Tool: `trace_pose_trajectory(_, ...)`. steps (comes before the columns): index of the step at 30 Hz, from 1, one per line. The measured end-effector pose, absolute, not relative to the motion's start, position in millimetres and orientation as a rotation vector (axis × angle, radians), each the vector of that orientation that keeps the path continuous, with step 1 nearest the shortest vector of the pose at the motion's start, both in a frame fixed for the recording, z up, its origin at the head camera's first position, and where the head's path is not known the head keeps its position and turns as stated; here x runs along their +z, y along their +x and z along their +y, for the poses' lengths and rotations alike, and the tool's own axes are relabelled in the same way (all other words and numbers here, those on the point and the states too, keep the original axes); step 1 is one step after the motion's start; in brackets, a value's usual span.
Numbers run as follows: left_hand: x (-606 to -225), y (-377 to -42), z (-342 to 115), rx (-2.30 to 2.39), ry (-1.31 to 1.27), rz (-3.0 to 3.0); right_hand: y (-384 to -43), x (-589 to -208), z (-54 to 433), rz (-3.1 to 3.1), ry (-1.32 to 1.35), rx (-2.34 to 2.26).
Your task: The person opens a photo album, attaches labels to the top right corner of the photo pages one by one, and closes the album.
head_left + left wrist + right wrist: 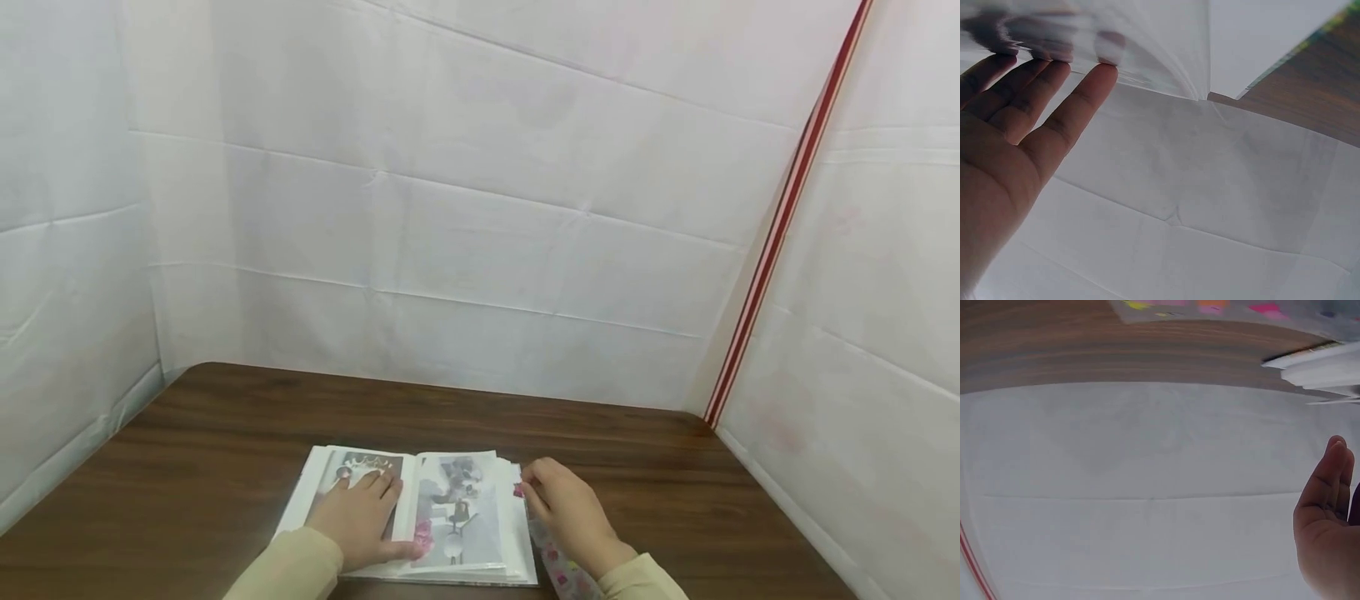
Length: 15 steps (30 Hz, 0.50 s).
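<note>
Toward near side of table [225, 417], right of centre: see clear sheet [557, 567] just beside near right corner of photo album [516, 542], partly under right sleeve [645, 579]. Carrying plenty of unused stickers [551, 552], mostly pink; can't count them.

Left of that: have album lying open and flat. Across left page [309, 483]: left hand [356, 517] laid flat, fingers spread apart, gripping nothing, thumb reaching over onto right page [512, 517]. In left wrist view: fingertips against glossy film [1141, 44].

Beside left thumb, at near left corner of photo [457, 492]: pink patch [423, 537]. Reads as sticker already down; can't rule out print.

Off album's right edge: right hand [570, 504], fingers bent together, pinching small magenta piece [518, 490] at right margin. Probably another sticker. Can't tell if touching page.

Judging partway. Done: open album, apparently one sticker placed, one off sheet. Left: magenta piece not yet released, maybe more from sheet; can't say how many.

Beyond table's far edge: white cloth [450, 250], plus red-striped strip [792, 200] rising from far right corner.
</note>
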<state>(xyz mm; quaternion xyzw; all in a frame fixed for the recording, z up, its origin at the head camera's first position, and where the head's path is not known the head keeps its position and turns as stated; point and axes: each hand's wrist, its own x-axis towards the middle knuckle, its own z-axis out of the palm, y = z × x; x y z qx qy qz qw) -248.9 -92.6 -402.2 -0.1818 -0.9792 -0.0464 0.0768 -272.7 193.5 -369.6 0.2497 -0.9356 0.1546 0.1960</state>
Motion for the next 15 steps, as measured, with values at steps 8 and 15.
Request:
trace_pose_trajectory(8, -401.6, -245.7, -87.7, -0.118, -0.532, -2.93, -281.9, -367.3, 164.0, -2.576, 0.856, 0.477)
trace_pose_trajectory(15, -402.3, -244.4, -80.7, -0.111, -0.512, -2.93, -293.2, -366.8, 148.2, -2.633, 0.947, 0.555)
